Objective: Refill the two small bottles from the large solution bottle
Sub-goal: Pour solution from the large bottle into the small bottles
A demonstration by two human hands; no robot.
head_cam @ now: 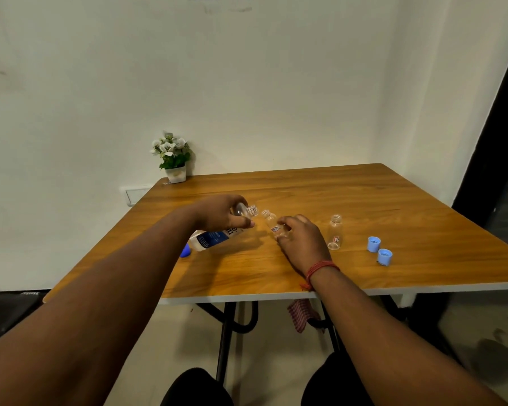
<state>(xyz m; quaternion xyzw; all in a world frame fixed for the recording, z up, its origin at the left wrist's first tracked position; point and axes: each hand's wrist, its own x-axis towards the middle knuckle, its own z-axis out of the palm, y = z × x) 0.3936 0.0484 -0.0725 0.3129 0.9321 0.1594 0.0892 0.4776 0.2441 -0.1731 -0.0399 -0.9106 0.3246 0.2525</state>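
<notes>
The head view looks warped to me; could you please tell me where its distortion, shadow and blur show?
Head view: wide-angle bending bows the table edge; the large bottle casts a soft shadow rightwards; its label print is too blurred to read.

Blue-labelled large bottle (214, 237), light-blue caps (379, 250), red wrist thread (320, 268), orange-brown woodgrain table (393, 206).

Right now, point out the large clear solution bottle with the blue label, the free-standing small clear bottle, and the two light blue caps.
large clear solution bottle (214, 238), head view, blue label
free-standing small clear bottle (334, 231), head view, body
two light blue caps (374, 244), head view, farther cap
</notes>
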